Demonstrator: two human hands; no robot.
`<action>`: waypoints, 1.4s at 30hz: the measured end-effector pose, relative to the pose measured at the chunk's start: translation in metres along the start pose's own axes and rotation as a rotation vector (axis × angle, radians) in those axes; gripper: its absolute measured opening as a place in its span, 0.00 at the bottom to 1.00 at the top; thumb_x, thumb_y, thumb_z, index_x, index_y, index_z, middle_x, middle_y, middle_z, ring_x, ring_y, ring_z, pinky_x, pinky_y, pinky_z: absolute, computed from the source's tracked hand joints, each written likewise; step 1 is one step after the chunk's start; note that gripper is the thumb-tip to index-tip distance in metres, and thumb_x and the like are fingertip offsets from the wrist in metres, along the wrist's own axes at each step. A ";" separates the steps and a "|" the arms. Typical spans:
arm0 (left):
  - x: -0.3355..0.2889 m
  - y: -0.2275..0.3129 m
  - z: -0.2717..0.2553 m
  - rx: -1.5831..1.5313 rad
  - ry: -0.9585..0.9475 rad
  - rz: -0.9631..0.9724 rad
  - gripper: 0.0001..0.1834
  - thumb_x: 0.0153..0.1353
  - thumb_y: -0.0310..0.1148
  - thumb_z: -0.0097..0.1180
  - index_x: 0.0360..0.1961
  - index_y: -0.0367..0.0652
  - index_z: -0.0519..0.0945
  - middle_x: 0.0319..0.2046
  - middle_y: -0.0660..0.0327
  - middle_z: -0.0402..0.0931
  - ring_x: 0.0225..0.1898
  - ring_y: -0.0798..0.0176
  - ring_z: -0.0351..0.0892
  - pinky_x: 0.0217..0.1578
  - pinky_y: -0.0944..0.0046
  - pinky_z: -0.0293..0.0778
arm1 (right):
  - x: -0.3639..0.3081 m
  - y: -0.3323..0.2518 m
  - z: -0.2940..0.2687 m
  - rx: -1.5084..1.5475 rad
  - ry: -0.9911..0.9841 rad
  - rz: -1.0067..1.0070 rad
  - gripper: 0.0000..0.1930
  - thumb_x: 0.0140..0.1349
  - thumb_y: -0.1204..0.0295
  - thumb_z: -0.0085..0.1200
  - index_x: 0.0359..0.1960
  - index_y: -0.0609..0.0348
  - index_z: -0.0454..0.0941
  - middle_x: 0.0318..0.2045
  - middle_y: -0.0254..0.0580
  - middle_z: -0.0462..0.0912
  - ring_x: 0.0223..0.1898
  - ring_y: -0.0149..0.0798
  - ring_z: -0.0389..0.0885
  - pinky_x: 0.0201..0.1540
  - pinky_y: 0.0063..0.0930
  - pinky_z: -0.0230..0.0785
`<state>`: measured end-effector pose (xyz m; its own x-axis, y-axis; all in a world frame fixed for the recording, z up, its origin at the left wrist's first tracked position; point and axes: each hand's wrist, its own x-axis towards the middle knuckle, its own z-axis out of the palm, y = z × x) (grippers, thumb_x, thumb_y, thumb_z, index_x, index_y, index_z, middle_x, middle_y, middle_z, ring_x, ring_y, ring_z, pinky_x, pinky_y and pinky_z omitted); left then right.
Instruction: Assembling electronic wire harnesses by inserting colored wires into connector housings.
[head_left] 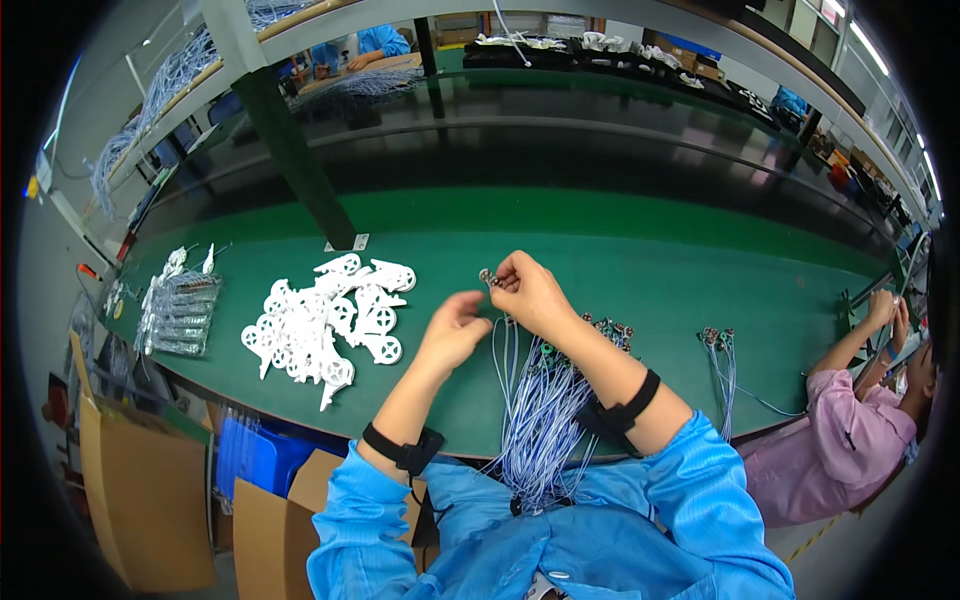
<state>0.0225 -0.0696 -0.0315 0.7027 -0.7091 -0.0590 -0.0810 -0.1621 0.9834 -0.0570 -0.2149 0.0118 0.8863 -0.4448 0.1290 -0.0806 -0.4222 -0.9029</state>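
Observation:
My right hand pinches a small round metal part above the green worktop; thin pale wires seem to hang below that hand. Just to its left, my left hand is slightly blurred, with thumb and forefinger apart and nothing visible between them. Under my right forearm lies a thick bundle of blue-white wires with small metal ends. Its near end drapes over the table edge onto my lap, and my forearm hides part of it. A pile of white plastic parts with spoked wheel shapes lies left of my hands.
A smaller wire bunch lies to the right, near a co-worker in pink. Clear plastic packs sit at far left. A dark green post rises beyond the white pile. Cardboard boxes and a blue bin stand below the left edge.

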 end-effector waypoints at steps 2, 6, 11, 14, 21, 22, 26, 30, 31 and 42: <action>-0.004 0.021 -0.008 -0.332 -0.051 0.027 0.21 0.63 0.29 0.53 0.57 0.38 0.70 0.46 0.59 0.74 0.46 0.71 0.73 0.40 0.70 0.71 | -0.013 -0.002 -0.006 0.053 -0.026 -0.096 0.13 0.53 0.75 0.60 0.38 0.65 0.72 0.30 0.39 0.78 0.32 0.29 0.77 0.36 0.25 0.73; -0.017 0.039 -0.005 -0.493 -0.121 0.066 0.16 0.64 0.36 0.55 0.50 0.39 0.75 0.39 0.65 0.76 0.41 0.72 0.73 0.41 0.70 0.70 | -0.034 -0.026 -0.016 0.100 -0.152 -0.102 0.11 0.56 0.76 0.61 0.38 0.64 0.73 0.33 0.36 0.77 0.34 0.27 0.75 0.39 0.21 0.72; -0.021 0.048 -0.002 -0.829 -0.298 -0.179 0.13 0.65 0.38 0.53 0.44 0.39 0.77 0.33 0.66 0.76 0.33 0.72 0.71 0.37 0.72 0.70 | -0.041 -0.011 -0.020 0.696 -0.210 0.033 0.09 0.56 0.82 0.59 0.37 0.66 0.72 0.38 0.44 0.80 0.37 0.29 0.78 0.43 0.24 0.74; -0.017 0.045 0.003 -0.901 -0.345 -0.259 0.14 0.66 0.39 0.52 0.44 0.39 0.77 0.33 0.66 0.75 0.32 0.72 0.70 0.36 0.73 0.69 | -0.045 -0.003 -0.022 0.893 -0.225 0.085 0.08 0.58 0.81 0.58 0.36 0.63 0.72 0.39 0.43 0.80 0.39 0.29 0.79 0.45 0.23 0.74; -0.013 0.048 0.020 -0.618 -0.197 -0.235 0.20 0.68 0.42 0.48 0.54 0.40 0.72 0.36 0.63 0.74 0.36 0.70 0.71 0.39 0.69 0.70 | -0.048 0.012 -0.025 0.824 -0.113 0.124 0.06 0.60 0.78 0.57 0.36 0.64 0.73 0.39 0.43 0.81 0.39 0.31 0.80 0.45 0.23 0.73; -0.012 0.046 0.022 -0.480 -0.160 -0.202 0.21 0.68 0.42 0.48 0.56 0.40 0.71 0.37 0.61 0.74 0.37 0.69 0.72 0.41 0.68 0.71 | -0.043 0.015 -0.029 0.455 -0.010 0.104 0.11 0.60 0.73 0.58 0.40 0.66 0.74 0.40 0.45 0.80 0.41 0.37 0.80 0.46 0.28 0.72; -0.020 0.023 0.014 0.470 0.315 0.245 0.20 0.67 0.40 0.48 0.58 0.46 0.72 0.41 0.52 0.71 0.40 0.61 0.72 0.44 0.65 0.70 | -0.068 0.017 -0.047 -0.162 0.472 -0.206 0.17 0.56 0.65 0.57 0.43 0.63 0.76 0.44 0.54 0.74 0.50 0.54 0.69 0.53 0.41 0.64; -0.076 0.001 -0.017 0.183 0.143 0.036 0.22 0.68 0.44 0.46 0.50 0.35 0.76 0.33 0.59 0.77 0.33 0.68 0.74 0.36 0.68 0.72 | -0.145 0.040 -0.098 -0.169 0.318 0.018 0.17 0.59 0.61 0.57 0.40 0.64 0.77 0.42 0.54 0.75 0.39 0.53 0.76 0.47 0.37 0.69; -0.092 -0.007 -0.018 0.202 0.132 -0.025 0.23 0.68 0.45 0.47 0.49 0.33 0.76 0.31 0.61 0.78 0.32 0.70 0.74 0.35 0.69 0.72 | -0.168 0.044 -0.104 -0.212 0.302 0.139 0.19 0.59 0.59 0.57 0.41 0.65 0.77 0.42 0.55 0.75 0.37 0.53 0.76 0.46 0.37 0.69; -0.111 -0.005 0.090 0.841 -0.035 0.300 0.40 0.53 0.46 0.60 0.59 0.26 0.62 0.59 0.36 0.59 0.55 0.35 0.61 0.56 0.46 0.61 | -0.151 0.055 -0.008 -0.079 0.332 0.254 0.43 0.55 0.72 0.53 0.65 0.80 0.39 0.56 0.76 0.57 0.50 0.62 0.72 0.54 0.39 0.68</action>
<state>-0.1185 -0.0519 -0.0455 0.5472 -0.8212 0.1619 -0.7594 -0.4058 0.5085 -0.1985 -0.1773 -0.0540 0.6395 -0.7676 0.0432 -0.3234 -0.3195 -0.8907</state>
